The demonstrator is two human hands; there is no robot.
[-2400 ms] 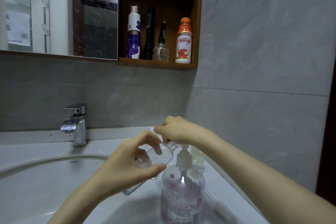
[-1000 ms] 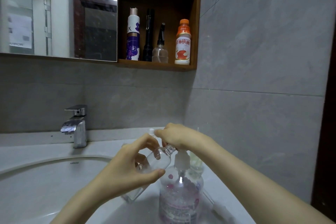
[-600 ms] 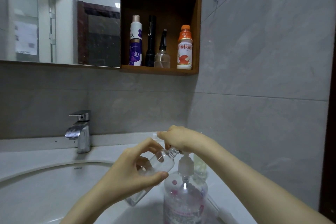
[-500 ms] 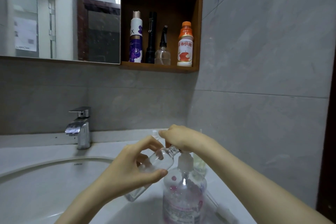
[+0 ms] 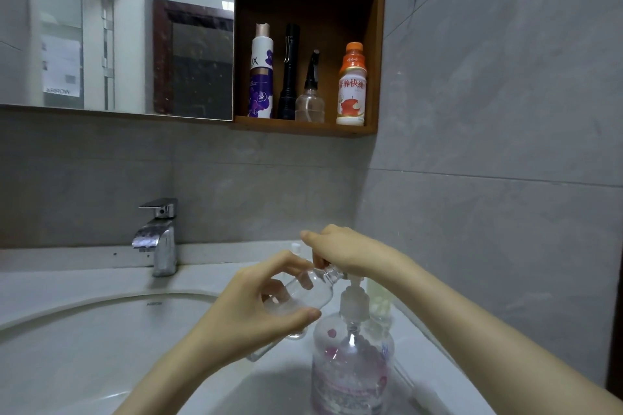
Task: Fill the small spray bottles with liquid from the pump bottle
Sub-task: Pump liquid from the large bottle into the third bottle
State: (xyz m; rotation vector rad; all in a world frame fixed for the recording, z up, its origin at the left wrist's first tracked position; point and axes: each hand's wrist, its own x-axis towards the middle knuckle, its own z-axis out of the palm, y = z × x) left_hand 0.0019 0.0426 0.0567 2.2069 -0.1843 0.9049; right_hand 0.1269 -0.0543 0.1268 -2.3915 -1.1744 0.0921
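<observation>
Above pump bottle (image 5: 352, 367): left hand (image 5: 249, 310) gripped tilted spray bottle (image 5: 320, 293), right hand (image 5: 347, 251) curled over its top. Filling; next probably needs a press.

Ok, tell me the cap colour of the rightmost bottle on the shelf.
Orange cap, above an orange neck, on a white-labelled bottle. The head view shows it clearly.

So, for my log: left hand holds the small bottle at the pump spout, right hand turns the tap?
No. Head view: the right hand grips the head of the pump bottle, away from the tap; the left hand holds the small bottle.
</observation>
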